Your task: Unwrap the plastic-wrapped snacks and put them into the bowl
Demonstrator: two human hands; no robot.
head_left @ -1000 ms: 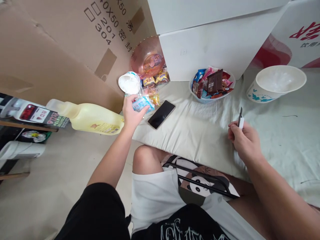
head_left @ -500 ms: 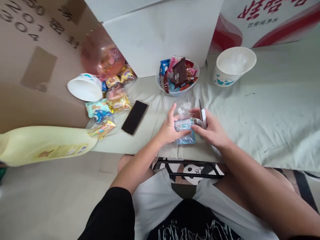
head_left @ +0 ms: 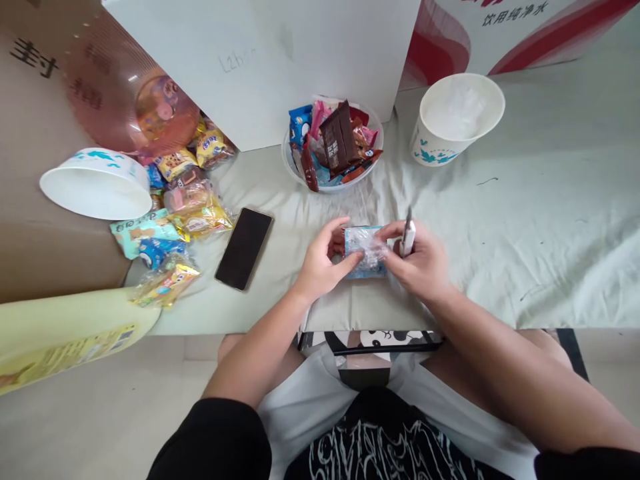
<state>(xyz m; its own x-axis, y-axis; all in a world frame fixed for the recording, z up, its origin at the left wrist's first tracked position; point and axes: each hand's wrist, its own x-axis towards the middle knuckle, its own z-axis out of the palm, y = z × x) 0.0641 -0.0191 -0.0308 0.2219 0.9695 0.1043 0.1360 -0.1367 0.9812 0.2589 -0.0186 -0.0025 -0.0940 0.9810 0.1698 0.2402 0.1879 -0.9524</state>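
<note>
Between two grips, near the front edge of the tabletop point(head_left: 530, 213): one small blue packet point(head_left: 365, 241), glossy under clear film; print too blurred to be read.
Left grip point(head_left: 320, 265): clamped on the packet's left end, thumb laid across the top.
Right grip point(head_left: 424, 261): clamped on one slim white-handled tool point(head_left: 409, 238), dark tip raised; thumb and fingertips also set at the packet's right end, slightly blurred. Whether the tip is a bare blade cannot be told.
Handling note: judged best done with the packet pressed flat, the loose film pinched away from its contents, and the dark tip angled clear of the left thumb. Light, even pressure is advised, as slick film is likely to slip.
Phone point(head_left: 245, 249): one, dark-screened, laid flat to the left of the hands.
Plastic bowl point(head_left: 294, 175): one, clear, placed beyond the packet; heaped with wrapped snacks, topped by a brown packet point(head_left: 339, 140).
Paper cup point(head_left: 434, 148): one, leaf-printed, placed farther right; crumpled clear plastic held inside.
Snack pile point(head_left: 200, 217): assorted, left of the phone; bordered by a tipped white paper bowl point(head_left: 100, 190) and a pink ribbed bowl point(head_left: 100, 93) stood on edge.
Yellow bottle point(head_left: 70, 333): one, partly seen, at far left.
</note>
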